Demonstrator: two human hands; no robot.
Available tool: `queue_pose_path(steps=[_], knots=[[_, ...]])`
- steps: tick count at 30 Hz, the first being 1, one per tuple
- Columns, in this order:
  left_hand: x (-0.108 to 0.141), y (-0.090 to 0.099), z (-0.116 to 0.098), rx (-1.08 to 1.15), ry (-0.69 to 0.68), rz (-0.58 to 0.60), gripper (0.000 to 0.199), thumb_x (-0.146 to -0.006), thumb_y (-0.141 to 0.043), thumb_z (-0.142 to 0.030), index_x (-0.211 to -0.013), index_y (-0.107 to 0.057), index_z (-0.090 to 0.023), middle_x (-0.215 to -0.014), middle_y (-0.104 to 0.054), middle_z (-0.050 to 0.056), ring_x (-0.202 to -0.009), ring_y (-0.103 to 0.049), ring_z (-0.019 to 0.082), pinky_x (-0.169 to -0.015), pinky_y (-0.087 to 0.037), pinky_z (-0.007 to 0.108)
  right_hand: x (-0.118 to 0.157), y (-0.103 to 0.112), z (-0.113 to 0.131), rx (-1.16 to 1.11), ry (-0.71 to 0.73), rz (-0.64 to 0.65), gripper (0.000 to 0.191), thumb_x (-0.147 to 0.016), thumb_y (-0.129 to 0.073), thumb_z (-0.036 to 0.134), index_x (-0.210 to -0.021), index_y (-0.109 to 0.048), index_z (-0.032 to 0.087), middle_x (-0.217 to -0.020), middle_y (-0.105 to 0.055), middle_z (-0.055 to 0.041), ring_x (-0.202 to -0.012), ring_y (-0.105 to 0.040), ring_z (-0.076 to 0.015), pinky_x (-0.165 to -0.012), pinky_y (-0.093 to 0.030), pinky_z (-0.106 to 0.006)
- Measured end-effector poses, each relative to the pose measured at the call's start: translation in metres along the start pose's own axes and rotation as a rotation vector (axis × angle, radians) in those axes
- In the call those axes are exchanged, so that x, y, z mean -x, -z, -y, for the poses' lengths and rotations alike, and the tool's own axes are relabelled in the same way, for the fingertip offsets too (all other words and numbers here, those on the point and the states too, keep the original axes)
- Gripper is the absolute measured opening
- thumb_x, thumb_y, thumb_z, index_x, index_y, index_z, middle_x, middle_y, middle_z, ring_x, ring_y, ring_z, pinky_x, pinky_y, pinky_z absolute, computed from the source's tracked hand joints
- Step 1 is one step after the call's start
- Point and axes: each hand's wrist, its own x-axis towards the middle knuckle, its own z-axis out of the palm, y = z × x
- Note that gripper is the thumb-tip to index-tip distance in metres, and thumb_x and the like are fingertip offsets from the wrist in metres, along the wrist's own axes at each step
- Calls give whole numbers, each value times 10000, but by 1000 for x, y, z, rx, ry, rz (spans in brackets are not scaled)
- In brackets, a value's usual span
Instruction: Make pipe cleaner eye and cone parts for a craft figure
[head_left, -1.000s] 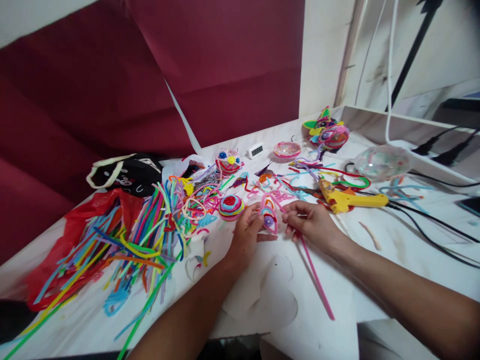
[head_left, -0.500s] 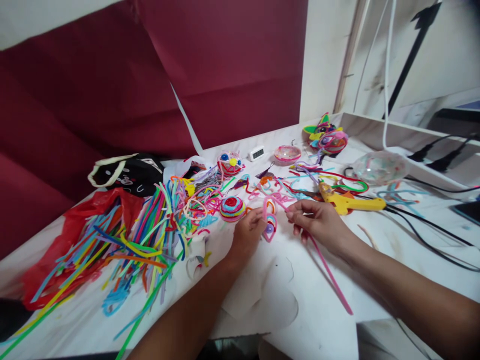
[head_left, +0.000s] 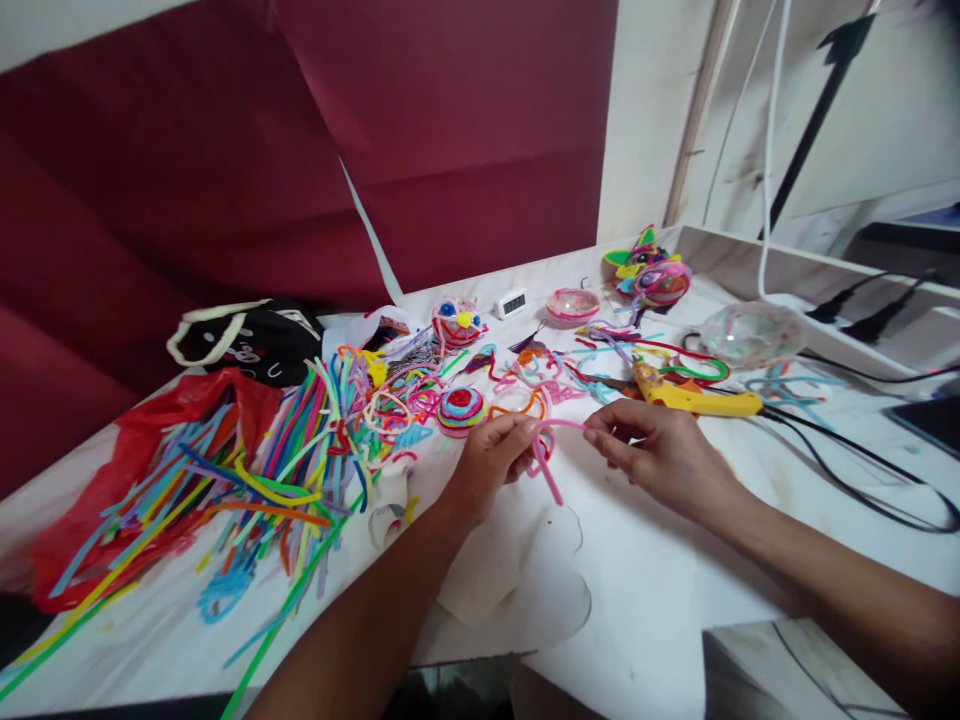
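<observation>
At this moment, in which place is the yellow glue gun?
In the head view, the yellow glue gun lies on the white tabletop, right of centre, just beyond the right hand and nearer than the clear plastic bowl.

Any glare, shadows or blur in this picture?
Head view: a small glint on the clear bowl; a soft shadow beneath the right forearm; fine fuzz on the pink pipe cleaner looks smeared; the upper right corner darkens.

The right fingers (head_left: 619, 411) hide one end of the pink pipe cleaner (head_left: 550, 479).
</observation>
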Motion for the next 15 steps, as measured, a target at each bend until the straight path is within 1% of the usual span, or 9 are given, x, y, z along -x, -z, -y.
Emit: queue_pose_path(steps=[2, 4, 6, 9, 11, 13, 15], knots=[[0, 1, -1, -3, -9, 42, 297, -779, -605, -417, -814, -656, -127, -561, -469, -38, -449, -343, 32, -412, -194, 165, 0, 1, -2, 0, -23, 0, 192, -808, -556, 342, -751, -628, 173, -652, -612, -28, -489, -519, -106, -447, -421, -222], [-1, 3, -1, -6, -19, 61, 276, -770, -619, -391, -818, -661, -122, -541, -472, -40, -428, -343, 30, -398, -182, 168, 0, 1, -5, -49, -79, 23, 206, -799, -566, 364, -745, -626, 175, -600, -593, -16, -472, -506, -107, -427, -406, -219], [-2, 4, -1, -16, -14, 44, 257, -756, -632, -377, -781, -652, -122, -498, -453, -51, -397, -329, 30, -381, -171, 170, -1, 2, -6, -144, -160, 71, 226, -778, -589, 391, -743, -628, 171, -568, -577, -5, -459, -492, -103, -413, -395, -215], [-5, 4, 1, -46, 0, -1, 262, -754, -625, -387, -742, -633, -126, -452, -430, -60, -361, -303, 31, -362, -164, 170, -3, 4, -7, -298, -253, 170, 274, -722, -646, 426, -719, -637, 152, -578, -562, 0, -485, -483, -97, -436, -393, -214], [-6, 5, 2, -61, 0, -25, 266, -758, -619, -393, -734, -627, -129, -441, -425, -63, -352, -297, 30, -359, -171, 167, -4, 5, -5, -360, -286, 237, 282, -674, -692, 421, -670, -630, 145, -541, -507, 25, -477, -430, -77, -431, -348, -204], [-7, 5, 3, -69, -10, -55, 261, -758, -620, -394, -737, -626, -133, -434, -418, -68, -349, -296, 29, -359, -176, 164, -4, 5, -2, -397, -318, 294, 275, -644, -721, 395, -620, -605, 146, -493, -431, 59, -448, -344, -52, -410, -273, -192], [-7, 6, 4, -87, -36, -71, 257, -757, -622, -393, -737, -629, -138, -433, -424, -69, -348, -304, 29, -358, -186, 162, -4, 5, 1, -429, -361, 344, 272, -647, -718, 389, -617, -586, 153, -480, -409, 75, -423, -284, -39, -391, -213, -190]])
